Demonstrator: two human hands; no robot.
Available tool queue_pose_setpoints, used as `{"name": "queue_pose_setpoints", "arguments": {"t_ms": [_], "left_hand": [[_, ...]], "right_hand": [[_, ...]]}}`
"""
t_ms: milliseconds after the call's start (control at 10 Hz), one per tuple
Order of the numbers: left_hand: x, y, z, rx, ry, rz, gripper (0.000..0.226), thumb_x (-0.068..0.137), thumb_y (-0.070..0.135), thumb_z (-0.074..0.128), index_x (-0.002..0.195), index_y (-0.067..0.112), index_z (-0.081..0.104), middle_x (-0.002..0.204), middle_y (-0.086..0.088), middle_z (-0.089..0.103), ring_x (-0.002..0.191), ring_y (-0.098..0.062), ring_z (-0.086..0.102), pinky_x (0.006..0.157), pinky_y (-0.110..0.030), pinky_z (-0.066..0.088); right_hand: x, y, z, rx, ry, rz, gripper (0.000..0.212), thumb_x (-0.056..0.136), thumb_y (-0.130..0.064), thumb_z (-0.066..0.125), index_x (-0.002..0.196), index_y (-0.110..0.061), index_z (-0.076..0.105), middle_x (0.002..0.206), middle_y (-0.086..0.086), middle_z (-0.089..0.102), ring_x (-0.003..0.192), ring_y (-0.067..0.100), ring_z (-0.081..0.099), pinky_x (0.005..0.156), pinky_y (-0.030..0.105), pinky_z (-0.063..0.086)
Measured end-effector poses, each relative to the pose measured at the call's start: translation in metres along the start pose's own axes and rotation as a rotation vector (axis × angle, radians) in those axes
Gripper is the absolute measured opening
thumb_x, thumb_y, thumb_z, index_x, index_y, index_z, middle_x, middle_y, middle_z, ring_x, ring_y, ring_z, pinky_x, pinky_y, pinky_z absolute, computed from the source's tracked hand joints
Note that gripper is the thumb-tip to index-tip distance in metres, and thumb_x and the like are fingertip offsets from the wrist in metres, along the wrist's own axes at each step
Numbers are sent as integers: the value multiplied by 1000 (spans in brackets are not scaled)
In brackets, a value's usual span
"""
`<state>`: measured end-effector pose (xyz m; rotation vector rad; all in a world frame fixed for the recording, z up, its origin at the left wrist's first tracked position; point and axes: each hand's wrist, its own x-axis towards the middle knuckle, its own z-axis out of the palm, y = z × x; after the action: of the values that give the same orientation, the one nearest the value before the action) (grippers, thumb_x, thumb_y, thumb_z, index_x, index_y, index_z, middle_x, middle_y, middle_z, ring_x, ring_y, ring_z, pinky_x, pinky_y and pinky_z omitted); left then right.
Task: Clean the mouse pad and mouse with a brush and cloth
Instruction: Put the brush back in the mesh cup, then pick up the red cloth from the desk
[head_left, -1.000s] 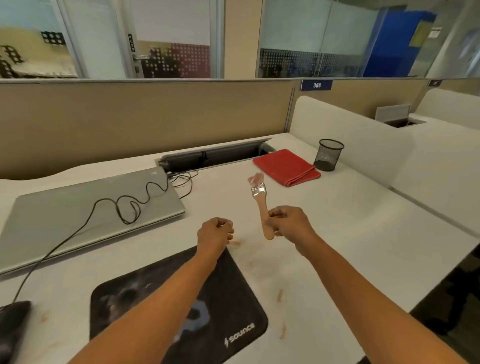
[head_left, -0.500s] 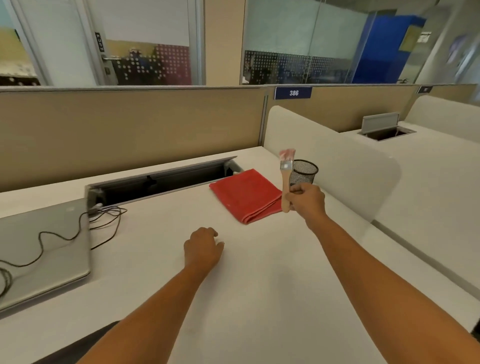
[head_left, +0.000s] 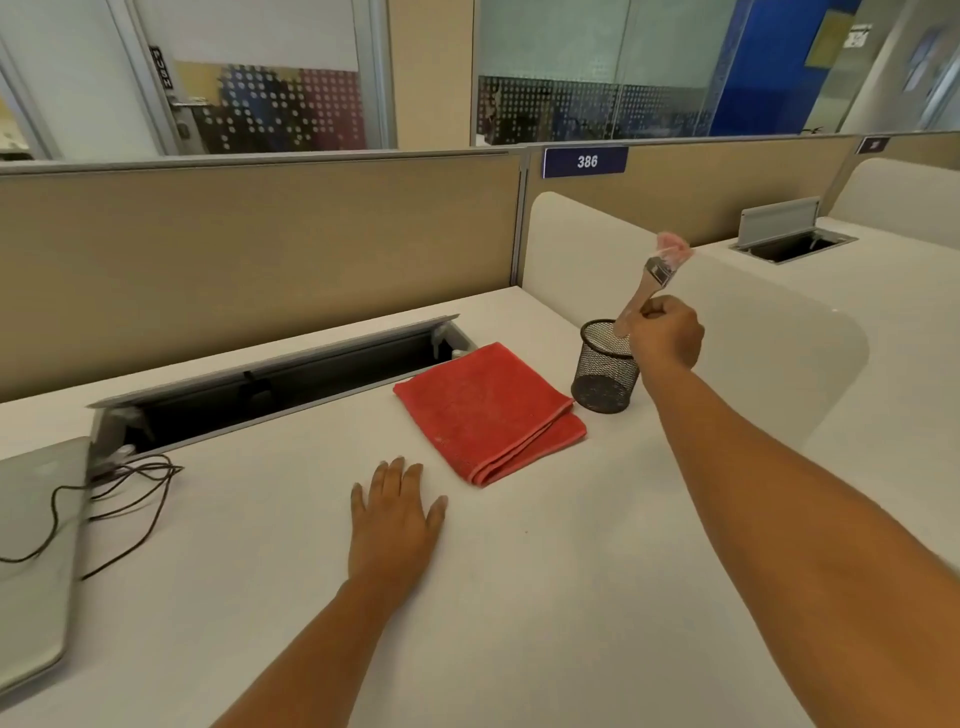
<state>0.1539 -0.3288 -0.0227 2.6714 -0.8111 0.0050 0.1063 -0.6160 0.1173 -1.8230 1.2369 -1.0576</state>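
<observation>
The right hand has carried the brush over the mesh cup; the left hand flattened.

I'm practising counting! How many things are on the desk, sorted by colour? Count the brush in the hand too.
Red: 1, the folded cloth
Black: 2, the mesh cup and the cable
Grey: 1, the laptop
Wood with pink bristles: 1, the brush in the right hand
Total: 5

A plain red cloth lies on the off-white tabletop. The pen cup is black mesh. The brush has pink bristles, a silver band and a pale wood handle.
</observation>
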Motion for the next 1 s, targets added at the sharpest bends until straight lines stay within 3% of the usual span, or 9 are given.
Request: {"name": "queue_pose_setpoints", "arguments": {"t_ms": [200, 300, 500, 700, 800, 900, 1000], "left_hand": [[-2, -1, 5, -10, 70, 16, 54, 95, 46, 28, 142, 19, 26, 152, -2, 23, 142, -18, 12, 115, -42, 5], [-3, -1, 5, -11, 79, 14, 54, 95, 46, 30, 142, 19, 28, 152, -2, 24, 142, -18, 14, 116, -42, 6], [-3, 0, 3, -33, 70, 10, 53, 95, 44, 31, 142, 19, 29, 151, -3, 25, 142, -19, 14, 116, -42, 5], [-5, 2, 1, -33, 85, 6, 52, 94, 43, 33, 140, 19, 32, 150, -2, 27, 141, -18, 16, 116, -43, 7], [-5, 3, 0, -32, 88, 5, 52, 94, 43, 33, 140, 19, 32, 150, -2, 27, 141, -18, 17, 116, -42, 7], [-6, 3, -1, -41, 89, 2, 52, 94, 43, 34, 140, 19, 33, 150, -3, 28, 141, -18, 17, 116, -42, 7], [-6, 3, -1, -37, 83, 1, 52, 95, 44, 32, 141, 20, 31, 151, -2, 26, 142, -17, 15, 116, -41, 6]], "right_hand": [[9, 14, 13, -103, -34, 28, 21, 84, -26, 62, 97, -10, 68, 103, 13, 68, 107, 32, 55, 72, 31, 43], [9, 20, 17, -166, -38, 22, 26, 85, -29, 62, 103, -11, 69, 107, 13, 65, 114, 31, 44, 69, 32, 39], [5, 30, 22, -238, -39, 69, 42, 83, -33, 65, 112, -4, 62, 119, 14, 54, 117, 31, 41, 83, 37, 45], [5, 29, 18, -176, -29, 39, 46, 79, -34, 71, 116, -9, 59, 123, 13, 50, 117, 30, 43, 86, 32, 39], [0, 26, 13, -220, 63, 5, 61, 73, -45, 72, 123, -16, 53, 128, 8, 45, 119, 28, 39, 88, 38, 38], [-17, 20, 16, -282, 244, -229, 54, 73, -52, 67, 116, -21, 57, 123, 4, 49, 113, 25, 43, 84, 38, 34], [-40, 16, 29, -275, 268, -483, 30, 78, -38, 62, 103, -21, 63, 113, 5, 55, 105, 26, 49, 85, 40, 35]]}}
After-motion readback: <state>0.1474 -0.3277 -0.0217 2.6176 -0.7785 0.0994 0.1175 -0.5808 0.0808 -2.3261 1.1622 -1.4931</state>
